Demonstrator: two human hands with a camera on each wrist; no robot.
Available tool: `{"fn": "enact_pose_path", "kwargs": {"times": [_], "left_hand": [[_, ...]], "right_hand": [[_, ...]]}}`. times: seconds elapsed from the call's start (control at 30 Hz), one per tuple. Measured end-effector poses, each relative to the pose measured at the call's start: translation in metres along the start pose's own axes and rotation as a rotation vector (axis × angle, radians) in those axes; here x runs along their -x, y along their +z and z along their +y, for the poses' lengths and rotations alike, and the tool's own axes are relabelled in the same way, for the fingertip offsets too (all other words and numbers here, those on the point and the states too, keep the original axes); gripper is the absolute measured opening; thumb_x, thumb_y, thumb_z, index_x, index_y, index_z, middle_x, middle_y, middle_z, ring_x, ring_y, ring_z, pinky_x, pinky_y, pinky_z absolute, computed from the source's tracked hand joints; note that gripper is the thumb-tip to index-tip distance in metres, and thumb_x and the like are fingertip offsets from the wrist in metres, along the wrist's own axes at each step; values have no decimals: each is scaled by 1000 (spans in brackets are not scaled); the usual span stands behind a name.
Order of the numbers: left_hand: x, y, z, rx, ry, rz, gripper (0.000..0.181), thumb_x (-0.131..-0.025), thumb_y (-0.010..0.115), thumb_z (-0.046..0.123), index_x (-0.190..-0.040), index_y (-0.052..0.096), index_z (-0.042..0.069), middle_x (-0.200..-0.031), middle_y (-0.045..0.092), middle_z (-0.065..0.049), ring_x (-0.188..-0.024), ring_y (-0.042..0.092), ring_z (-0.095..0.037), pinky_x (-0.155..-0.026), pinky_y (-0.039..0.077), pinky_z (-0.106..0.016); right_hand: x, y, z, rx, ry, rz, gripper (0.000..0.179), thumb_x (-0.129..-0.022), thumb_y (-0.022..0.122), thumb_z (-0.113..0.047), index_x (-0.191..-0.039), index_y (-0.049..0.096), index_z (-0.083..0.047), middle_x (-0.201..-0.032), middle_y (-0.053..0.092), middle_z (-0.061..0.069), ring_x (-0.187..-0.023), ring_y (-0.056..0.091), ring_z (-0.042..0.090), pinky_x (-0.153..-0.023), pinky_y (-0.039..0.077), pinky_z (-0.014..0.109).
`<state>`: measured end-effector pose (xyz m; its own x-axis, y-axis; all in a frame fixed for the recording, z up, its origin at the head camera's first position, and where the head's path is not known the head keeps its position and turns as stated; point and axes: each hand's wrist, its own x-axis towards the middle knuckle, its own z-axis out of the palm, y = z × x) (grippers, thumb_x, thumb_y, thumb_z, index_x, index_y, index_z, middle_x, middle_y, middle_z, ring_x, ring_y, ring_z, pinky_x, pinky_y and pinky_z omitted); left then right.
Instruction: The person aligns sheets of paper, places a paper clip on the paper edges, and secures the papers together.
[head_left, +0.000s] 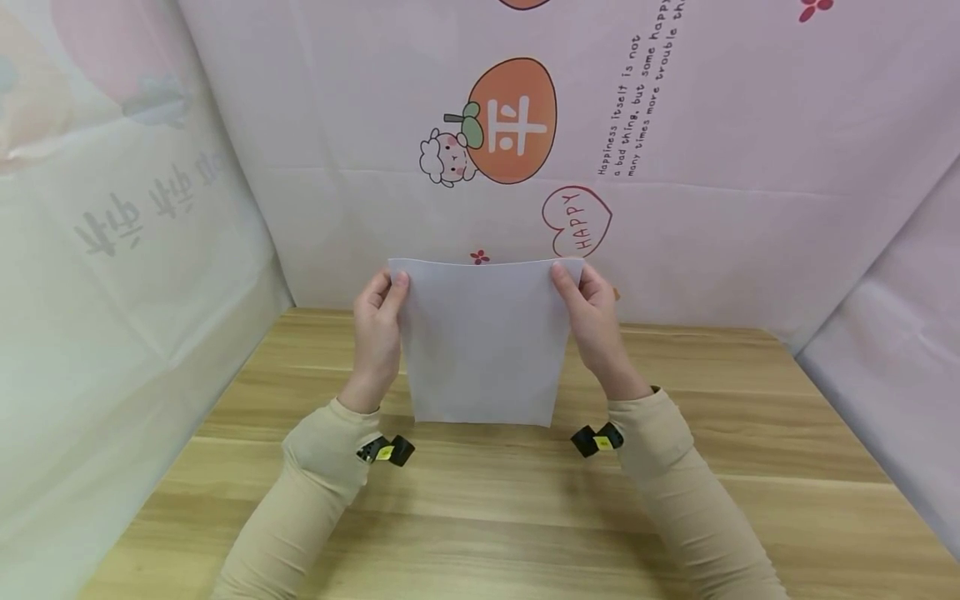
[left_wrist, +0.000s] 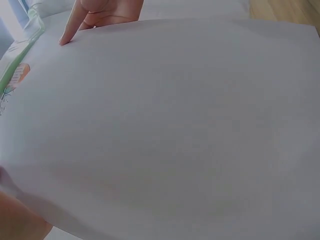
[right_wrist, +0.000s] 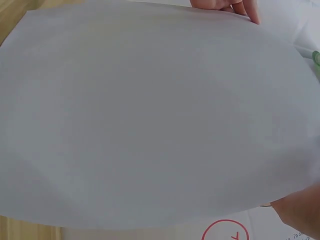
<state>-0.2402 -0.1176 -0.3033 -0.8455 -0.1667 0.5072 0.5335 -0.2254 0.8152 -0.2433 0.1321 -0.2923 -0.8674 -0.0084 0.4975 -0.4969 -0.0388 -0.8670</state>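
Observation:
A plain white sheet of paper (head_left: 483,342) is held up between both hands, its face toward the head camera and its top edge sagging slightly. My left hand (head_left: 377,333) pinches its upper left corner, thumb in front and the other fingers behind. At the upper right corner, my right hand (head_left: 596,329) grips it the same way. The paper (left_wrist: 165,125) fills most of the left wrist view, with the right hand (left_wrist: 110,11) at its far edge. In the right wrist view the sheet (right_wrist: 155,115) also spreads across nearly everything, and the left hand (right_wrist: 225,5) shows at the top.
Beneath the hands lies a wood-grain table (head_left: 480,517). Behind it hangs a pale printed cloth (head_left: 337,125) with an orange fruit drawing (head_left: 517,162) and lettering. Another cloth wall (head_left: 112,292) stands on the left. Small black cameras (head_left: 401,451) sit at both wrists.

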Motion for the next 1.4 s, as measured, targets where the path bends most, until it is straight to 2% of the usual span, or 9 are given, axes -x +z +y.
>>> {"fn": "enact_pose_path", "kwargs": {"times": [0.3,0.63,0.8,0.97,1.27,1.4], "left_hand": [[-1,0,8,102,-2,-20,12,-97,53,15,-91,62,9,-83,57,2,-80,52,-12,-74,42,-22],[-2,2,13,154,-3,-58,13,-97,52,13,-90,63,10,-83,58,2,-79,54,-12,-72,44,-22],[-1,2,13,123,18,-54,12,-96,55,13,-85,61,11,-78,55,3,-77,50,-11,-68,41,-21],[0,2,10,82,24,-32,13,-95,56,12,-83,60,10,-78,54,3,-77,49,-11,-69,40,-21],[-1,7,16,-53,68,29,23,-95,57,21,-76,53,9,-70,44,3,-75,42,-14,-72,33,-24],[-1,10,19,-69,72,62,31,-97,55,22,-70,48,7,-67,38,3,-71,37,-14,-70,30,-24]], "right_hand": [[-1,-1,-5,-22,-11,-52,14,-99,50,-26,-96,59,-15,-87,62,-4,-79,59,10,-66,50,23],[-2,-2,-9,-12,-3,-42,12,-98,51,-27,-99,59,-17,-89,60,-4,-77,58,8,-63,51,22],[-2,-2,-5,-35,-11,-48,11,-98,52,-25,-98,59,-17,-88,61,-4,-76,59,9,-62,51,22],[-1,-1,0,-34,37,-31,11,-98,52,-26,-100,59,-18,-89,61,-4,-77,59,9,-64,52,23],[0,8,-2,-18,29,74,13,-96,55,-30,-93,60,-19,-85,62,-6,-72,59,8,-60,52,23],[0,12,-2,21,17,128,16,-96,55,-32,-88,59,-19,-79,60,-5,-68,58,8,-57,50,22]]}}
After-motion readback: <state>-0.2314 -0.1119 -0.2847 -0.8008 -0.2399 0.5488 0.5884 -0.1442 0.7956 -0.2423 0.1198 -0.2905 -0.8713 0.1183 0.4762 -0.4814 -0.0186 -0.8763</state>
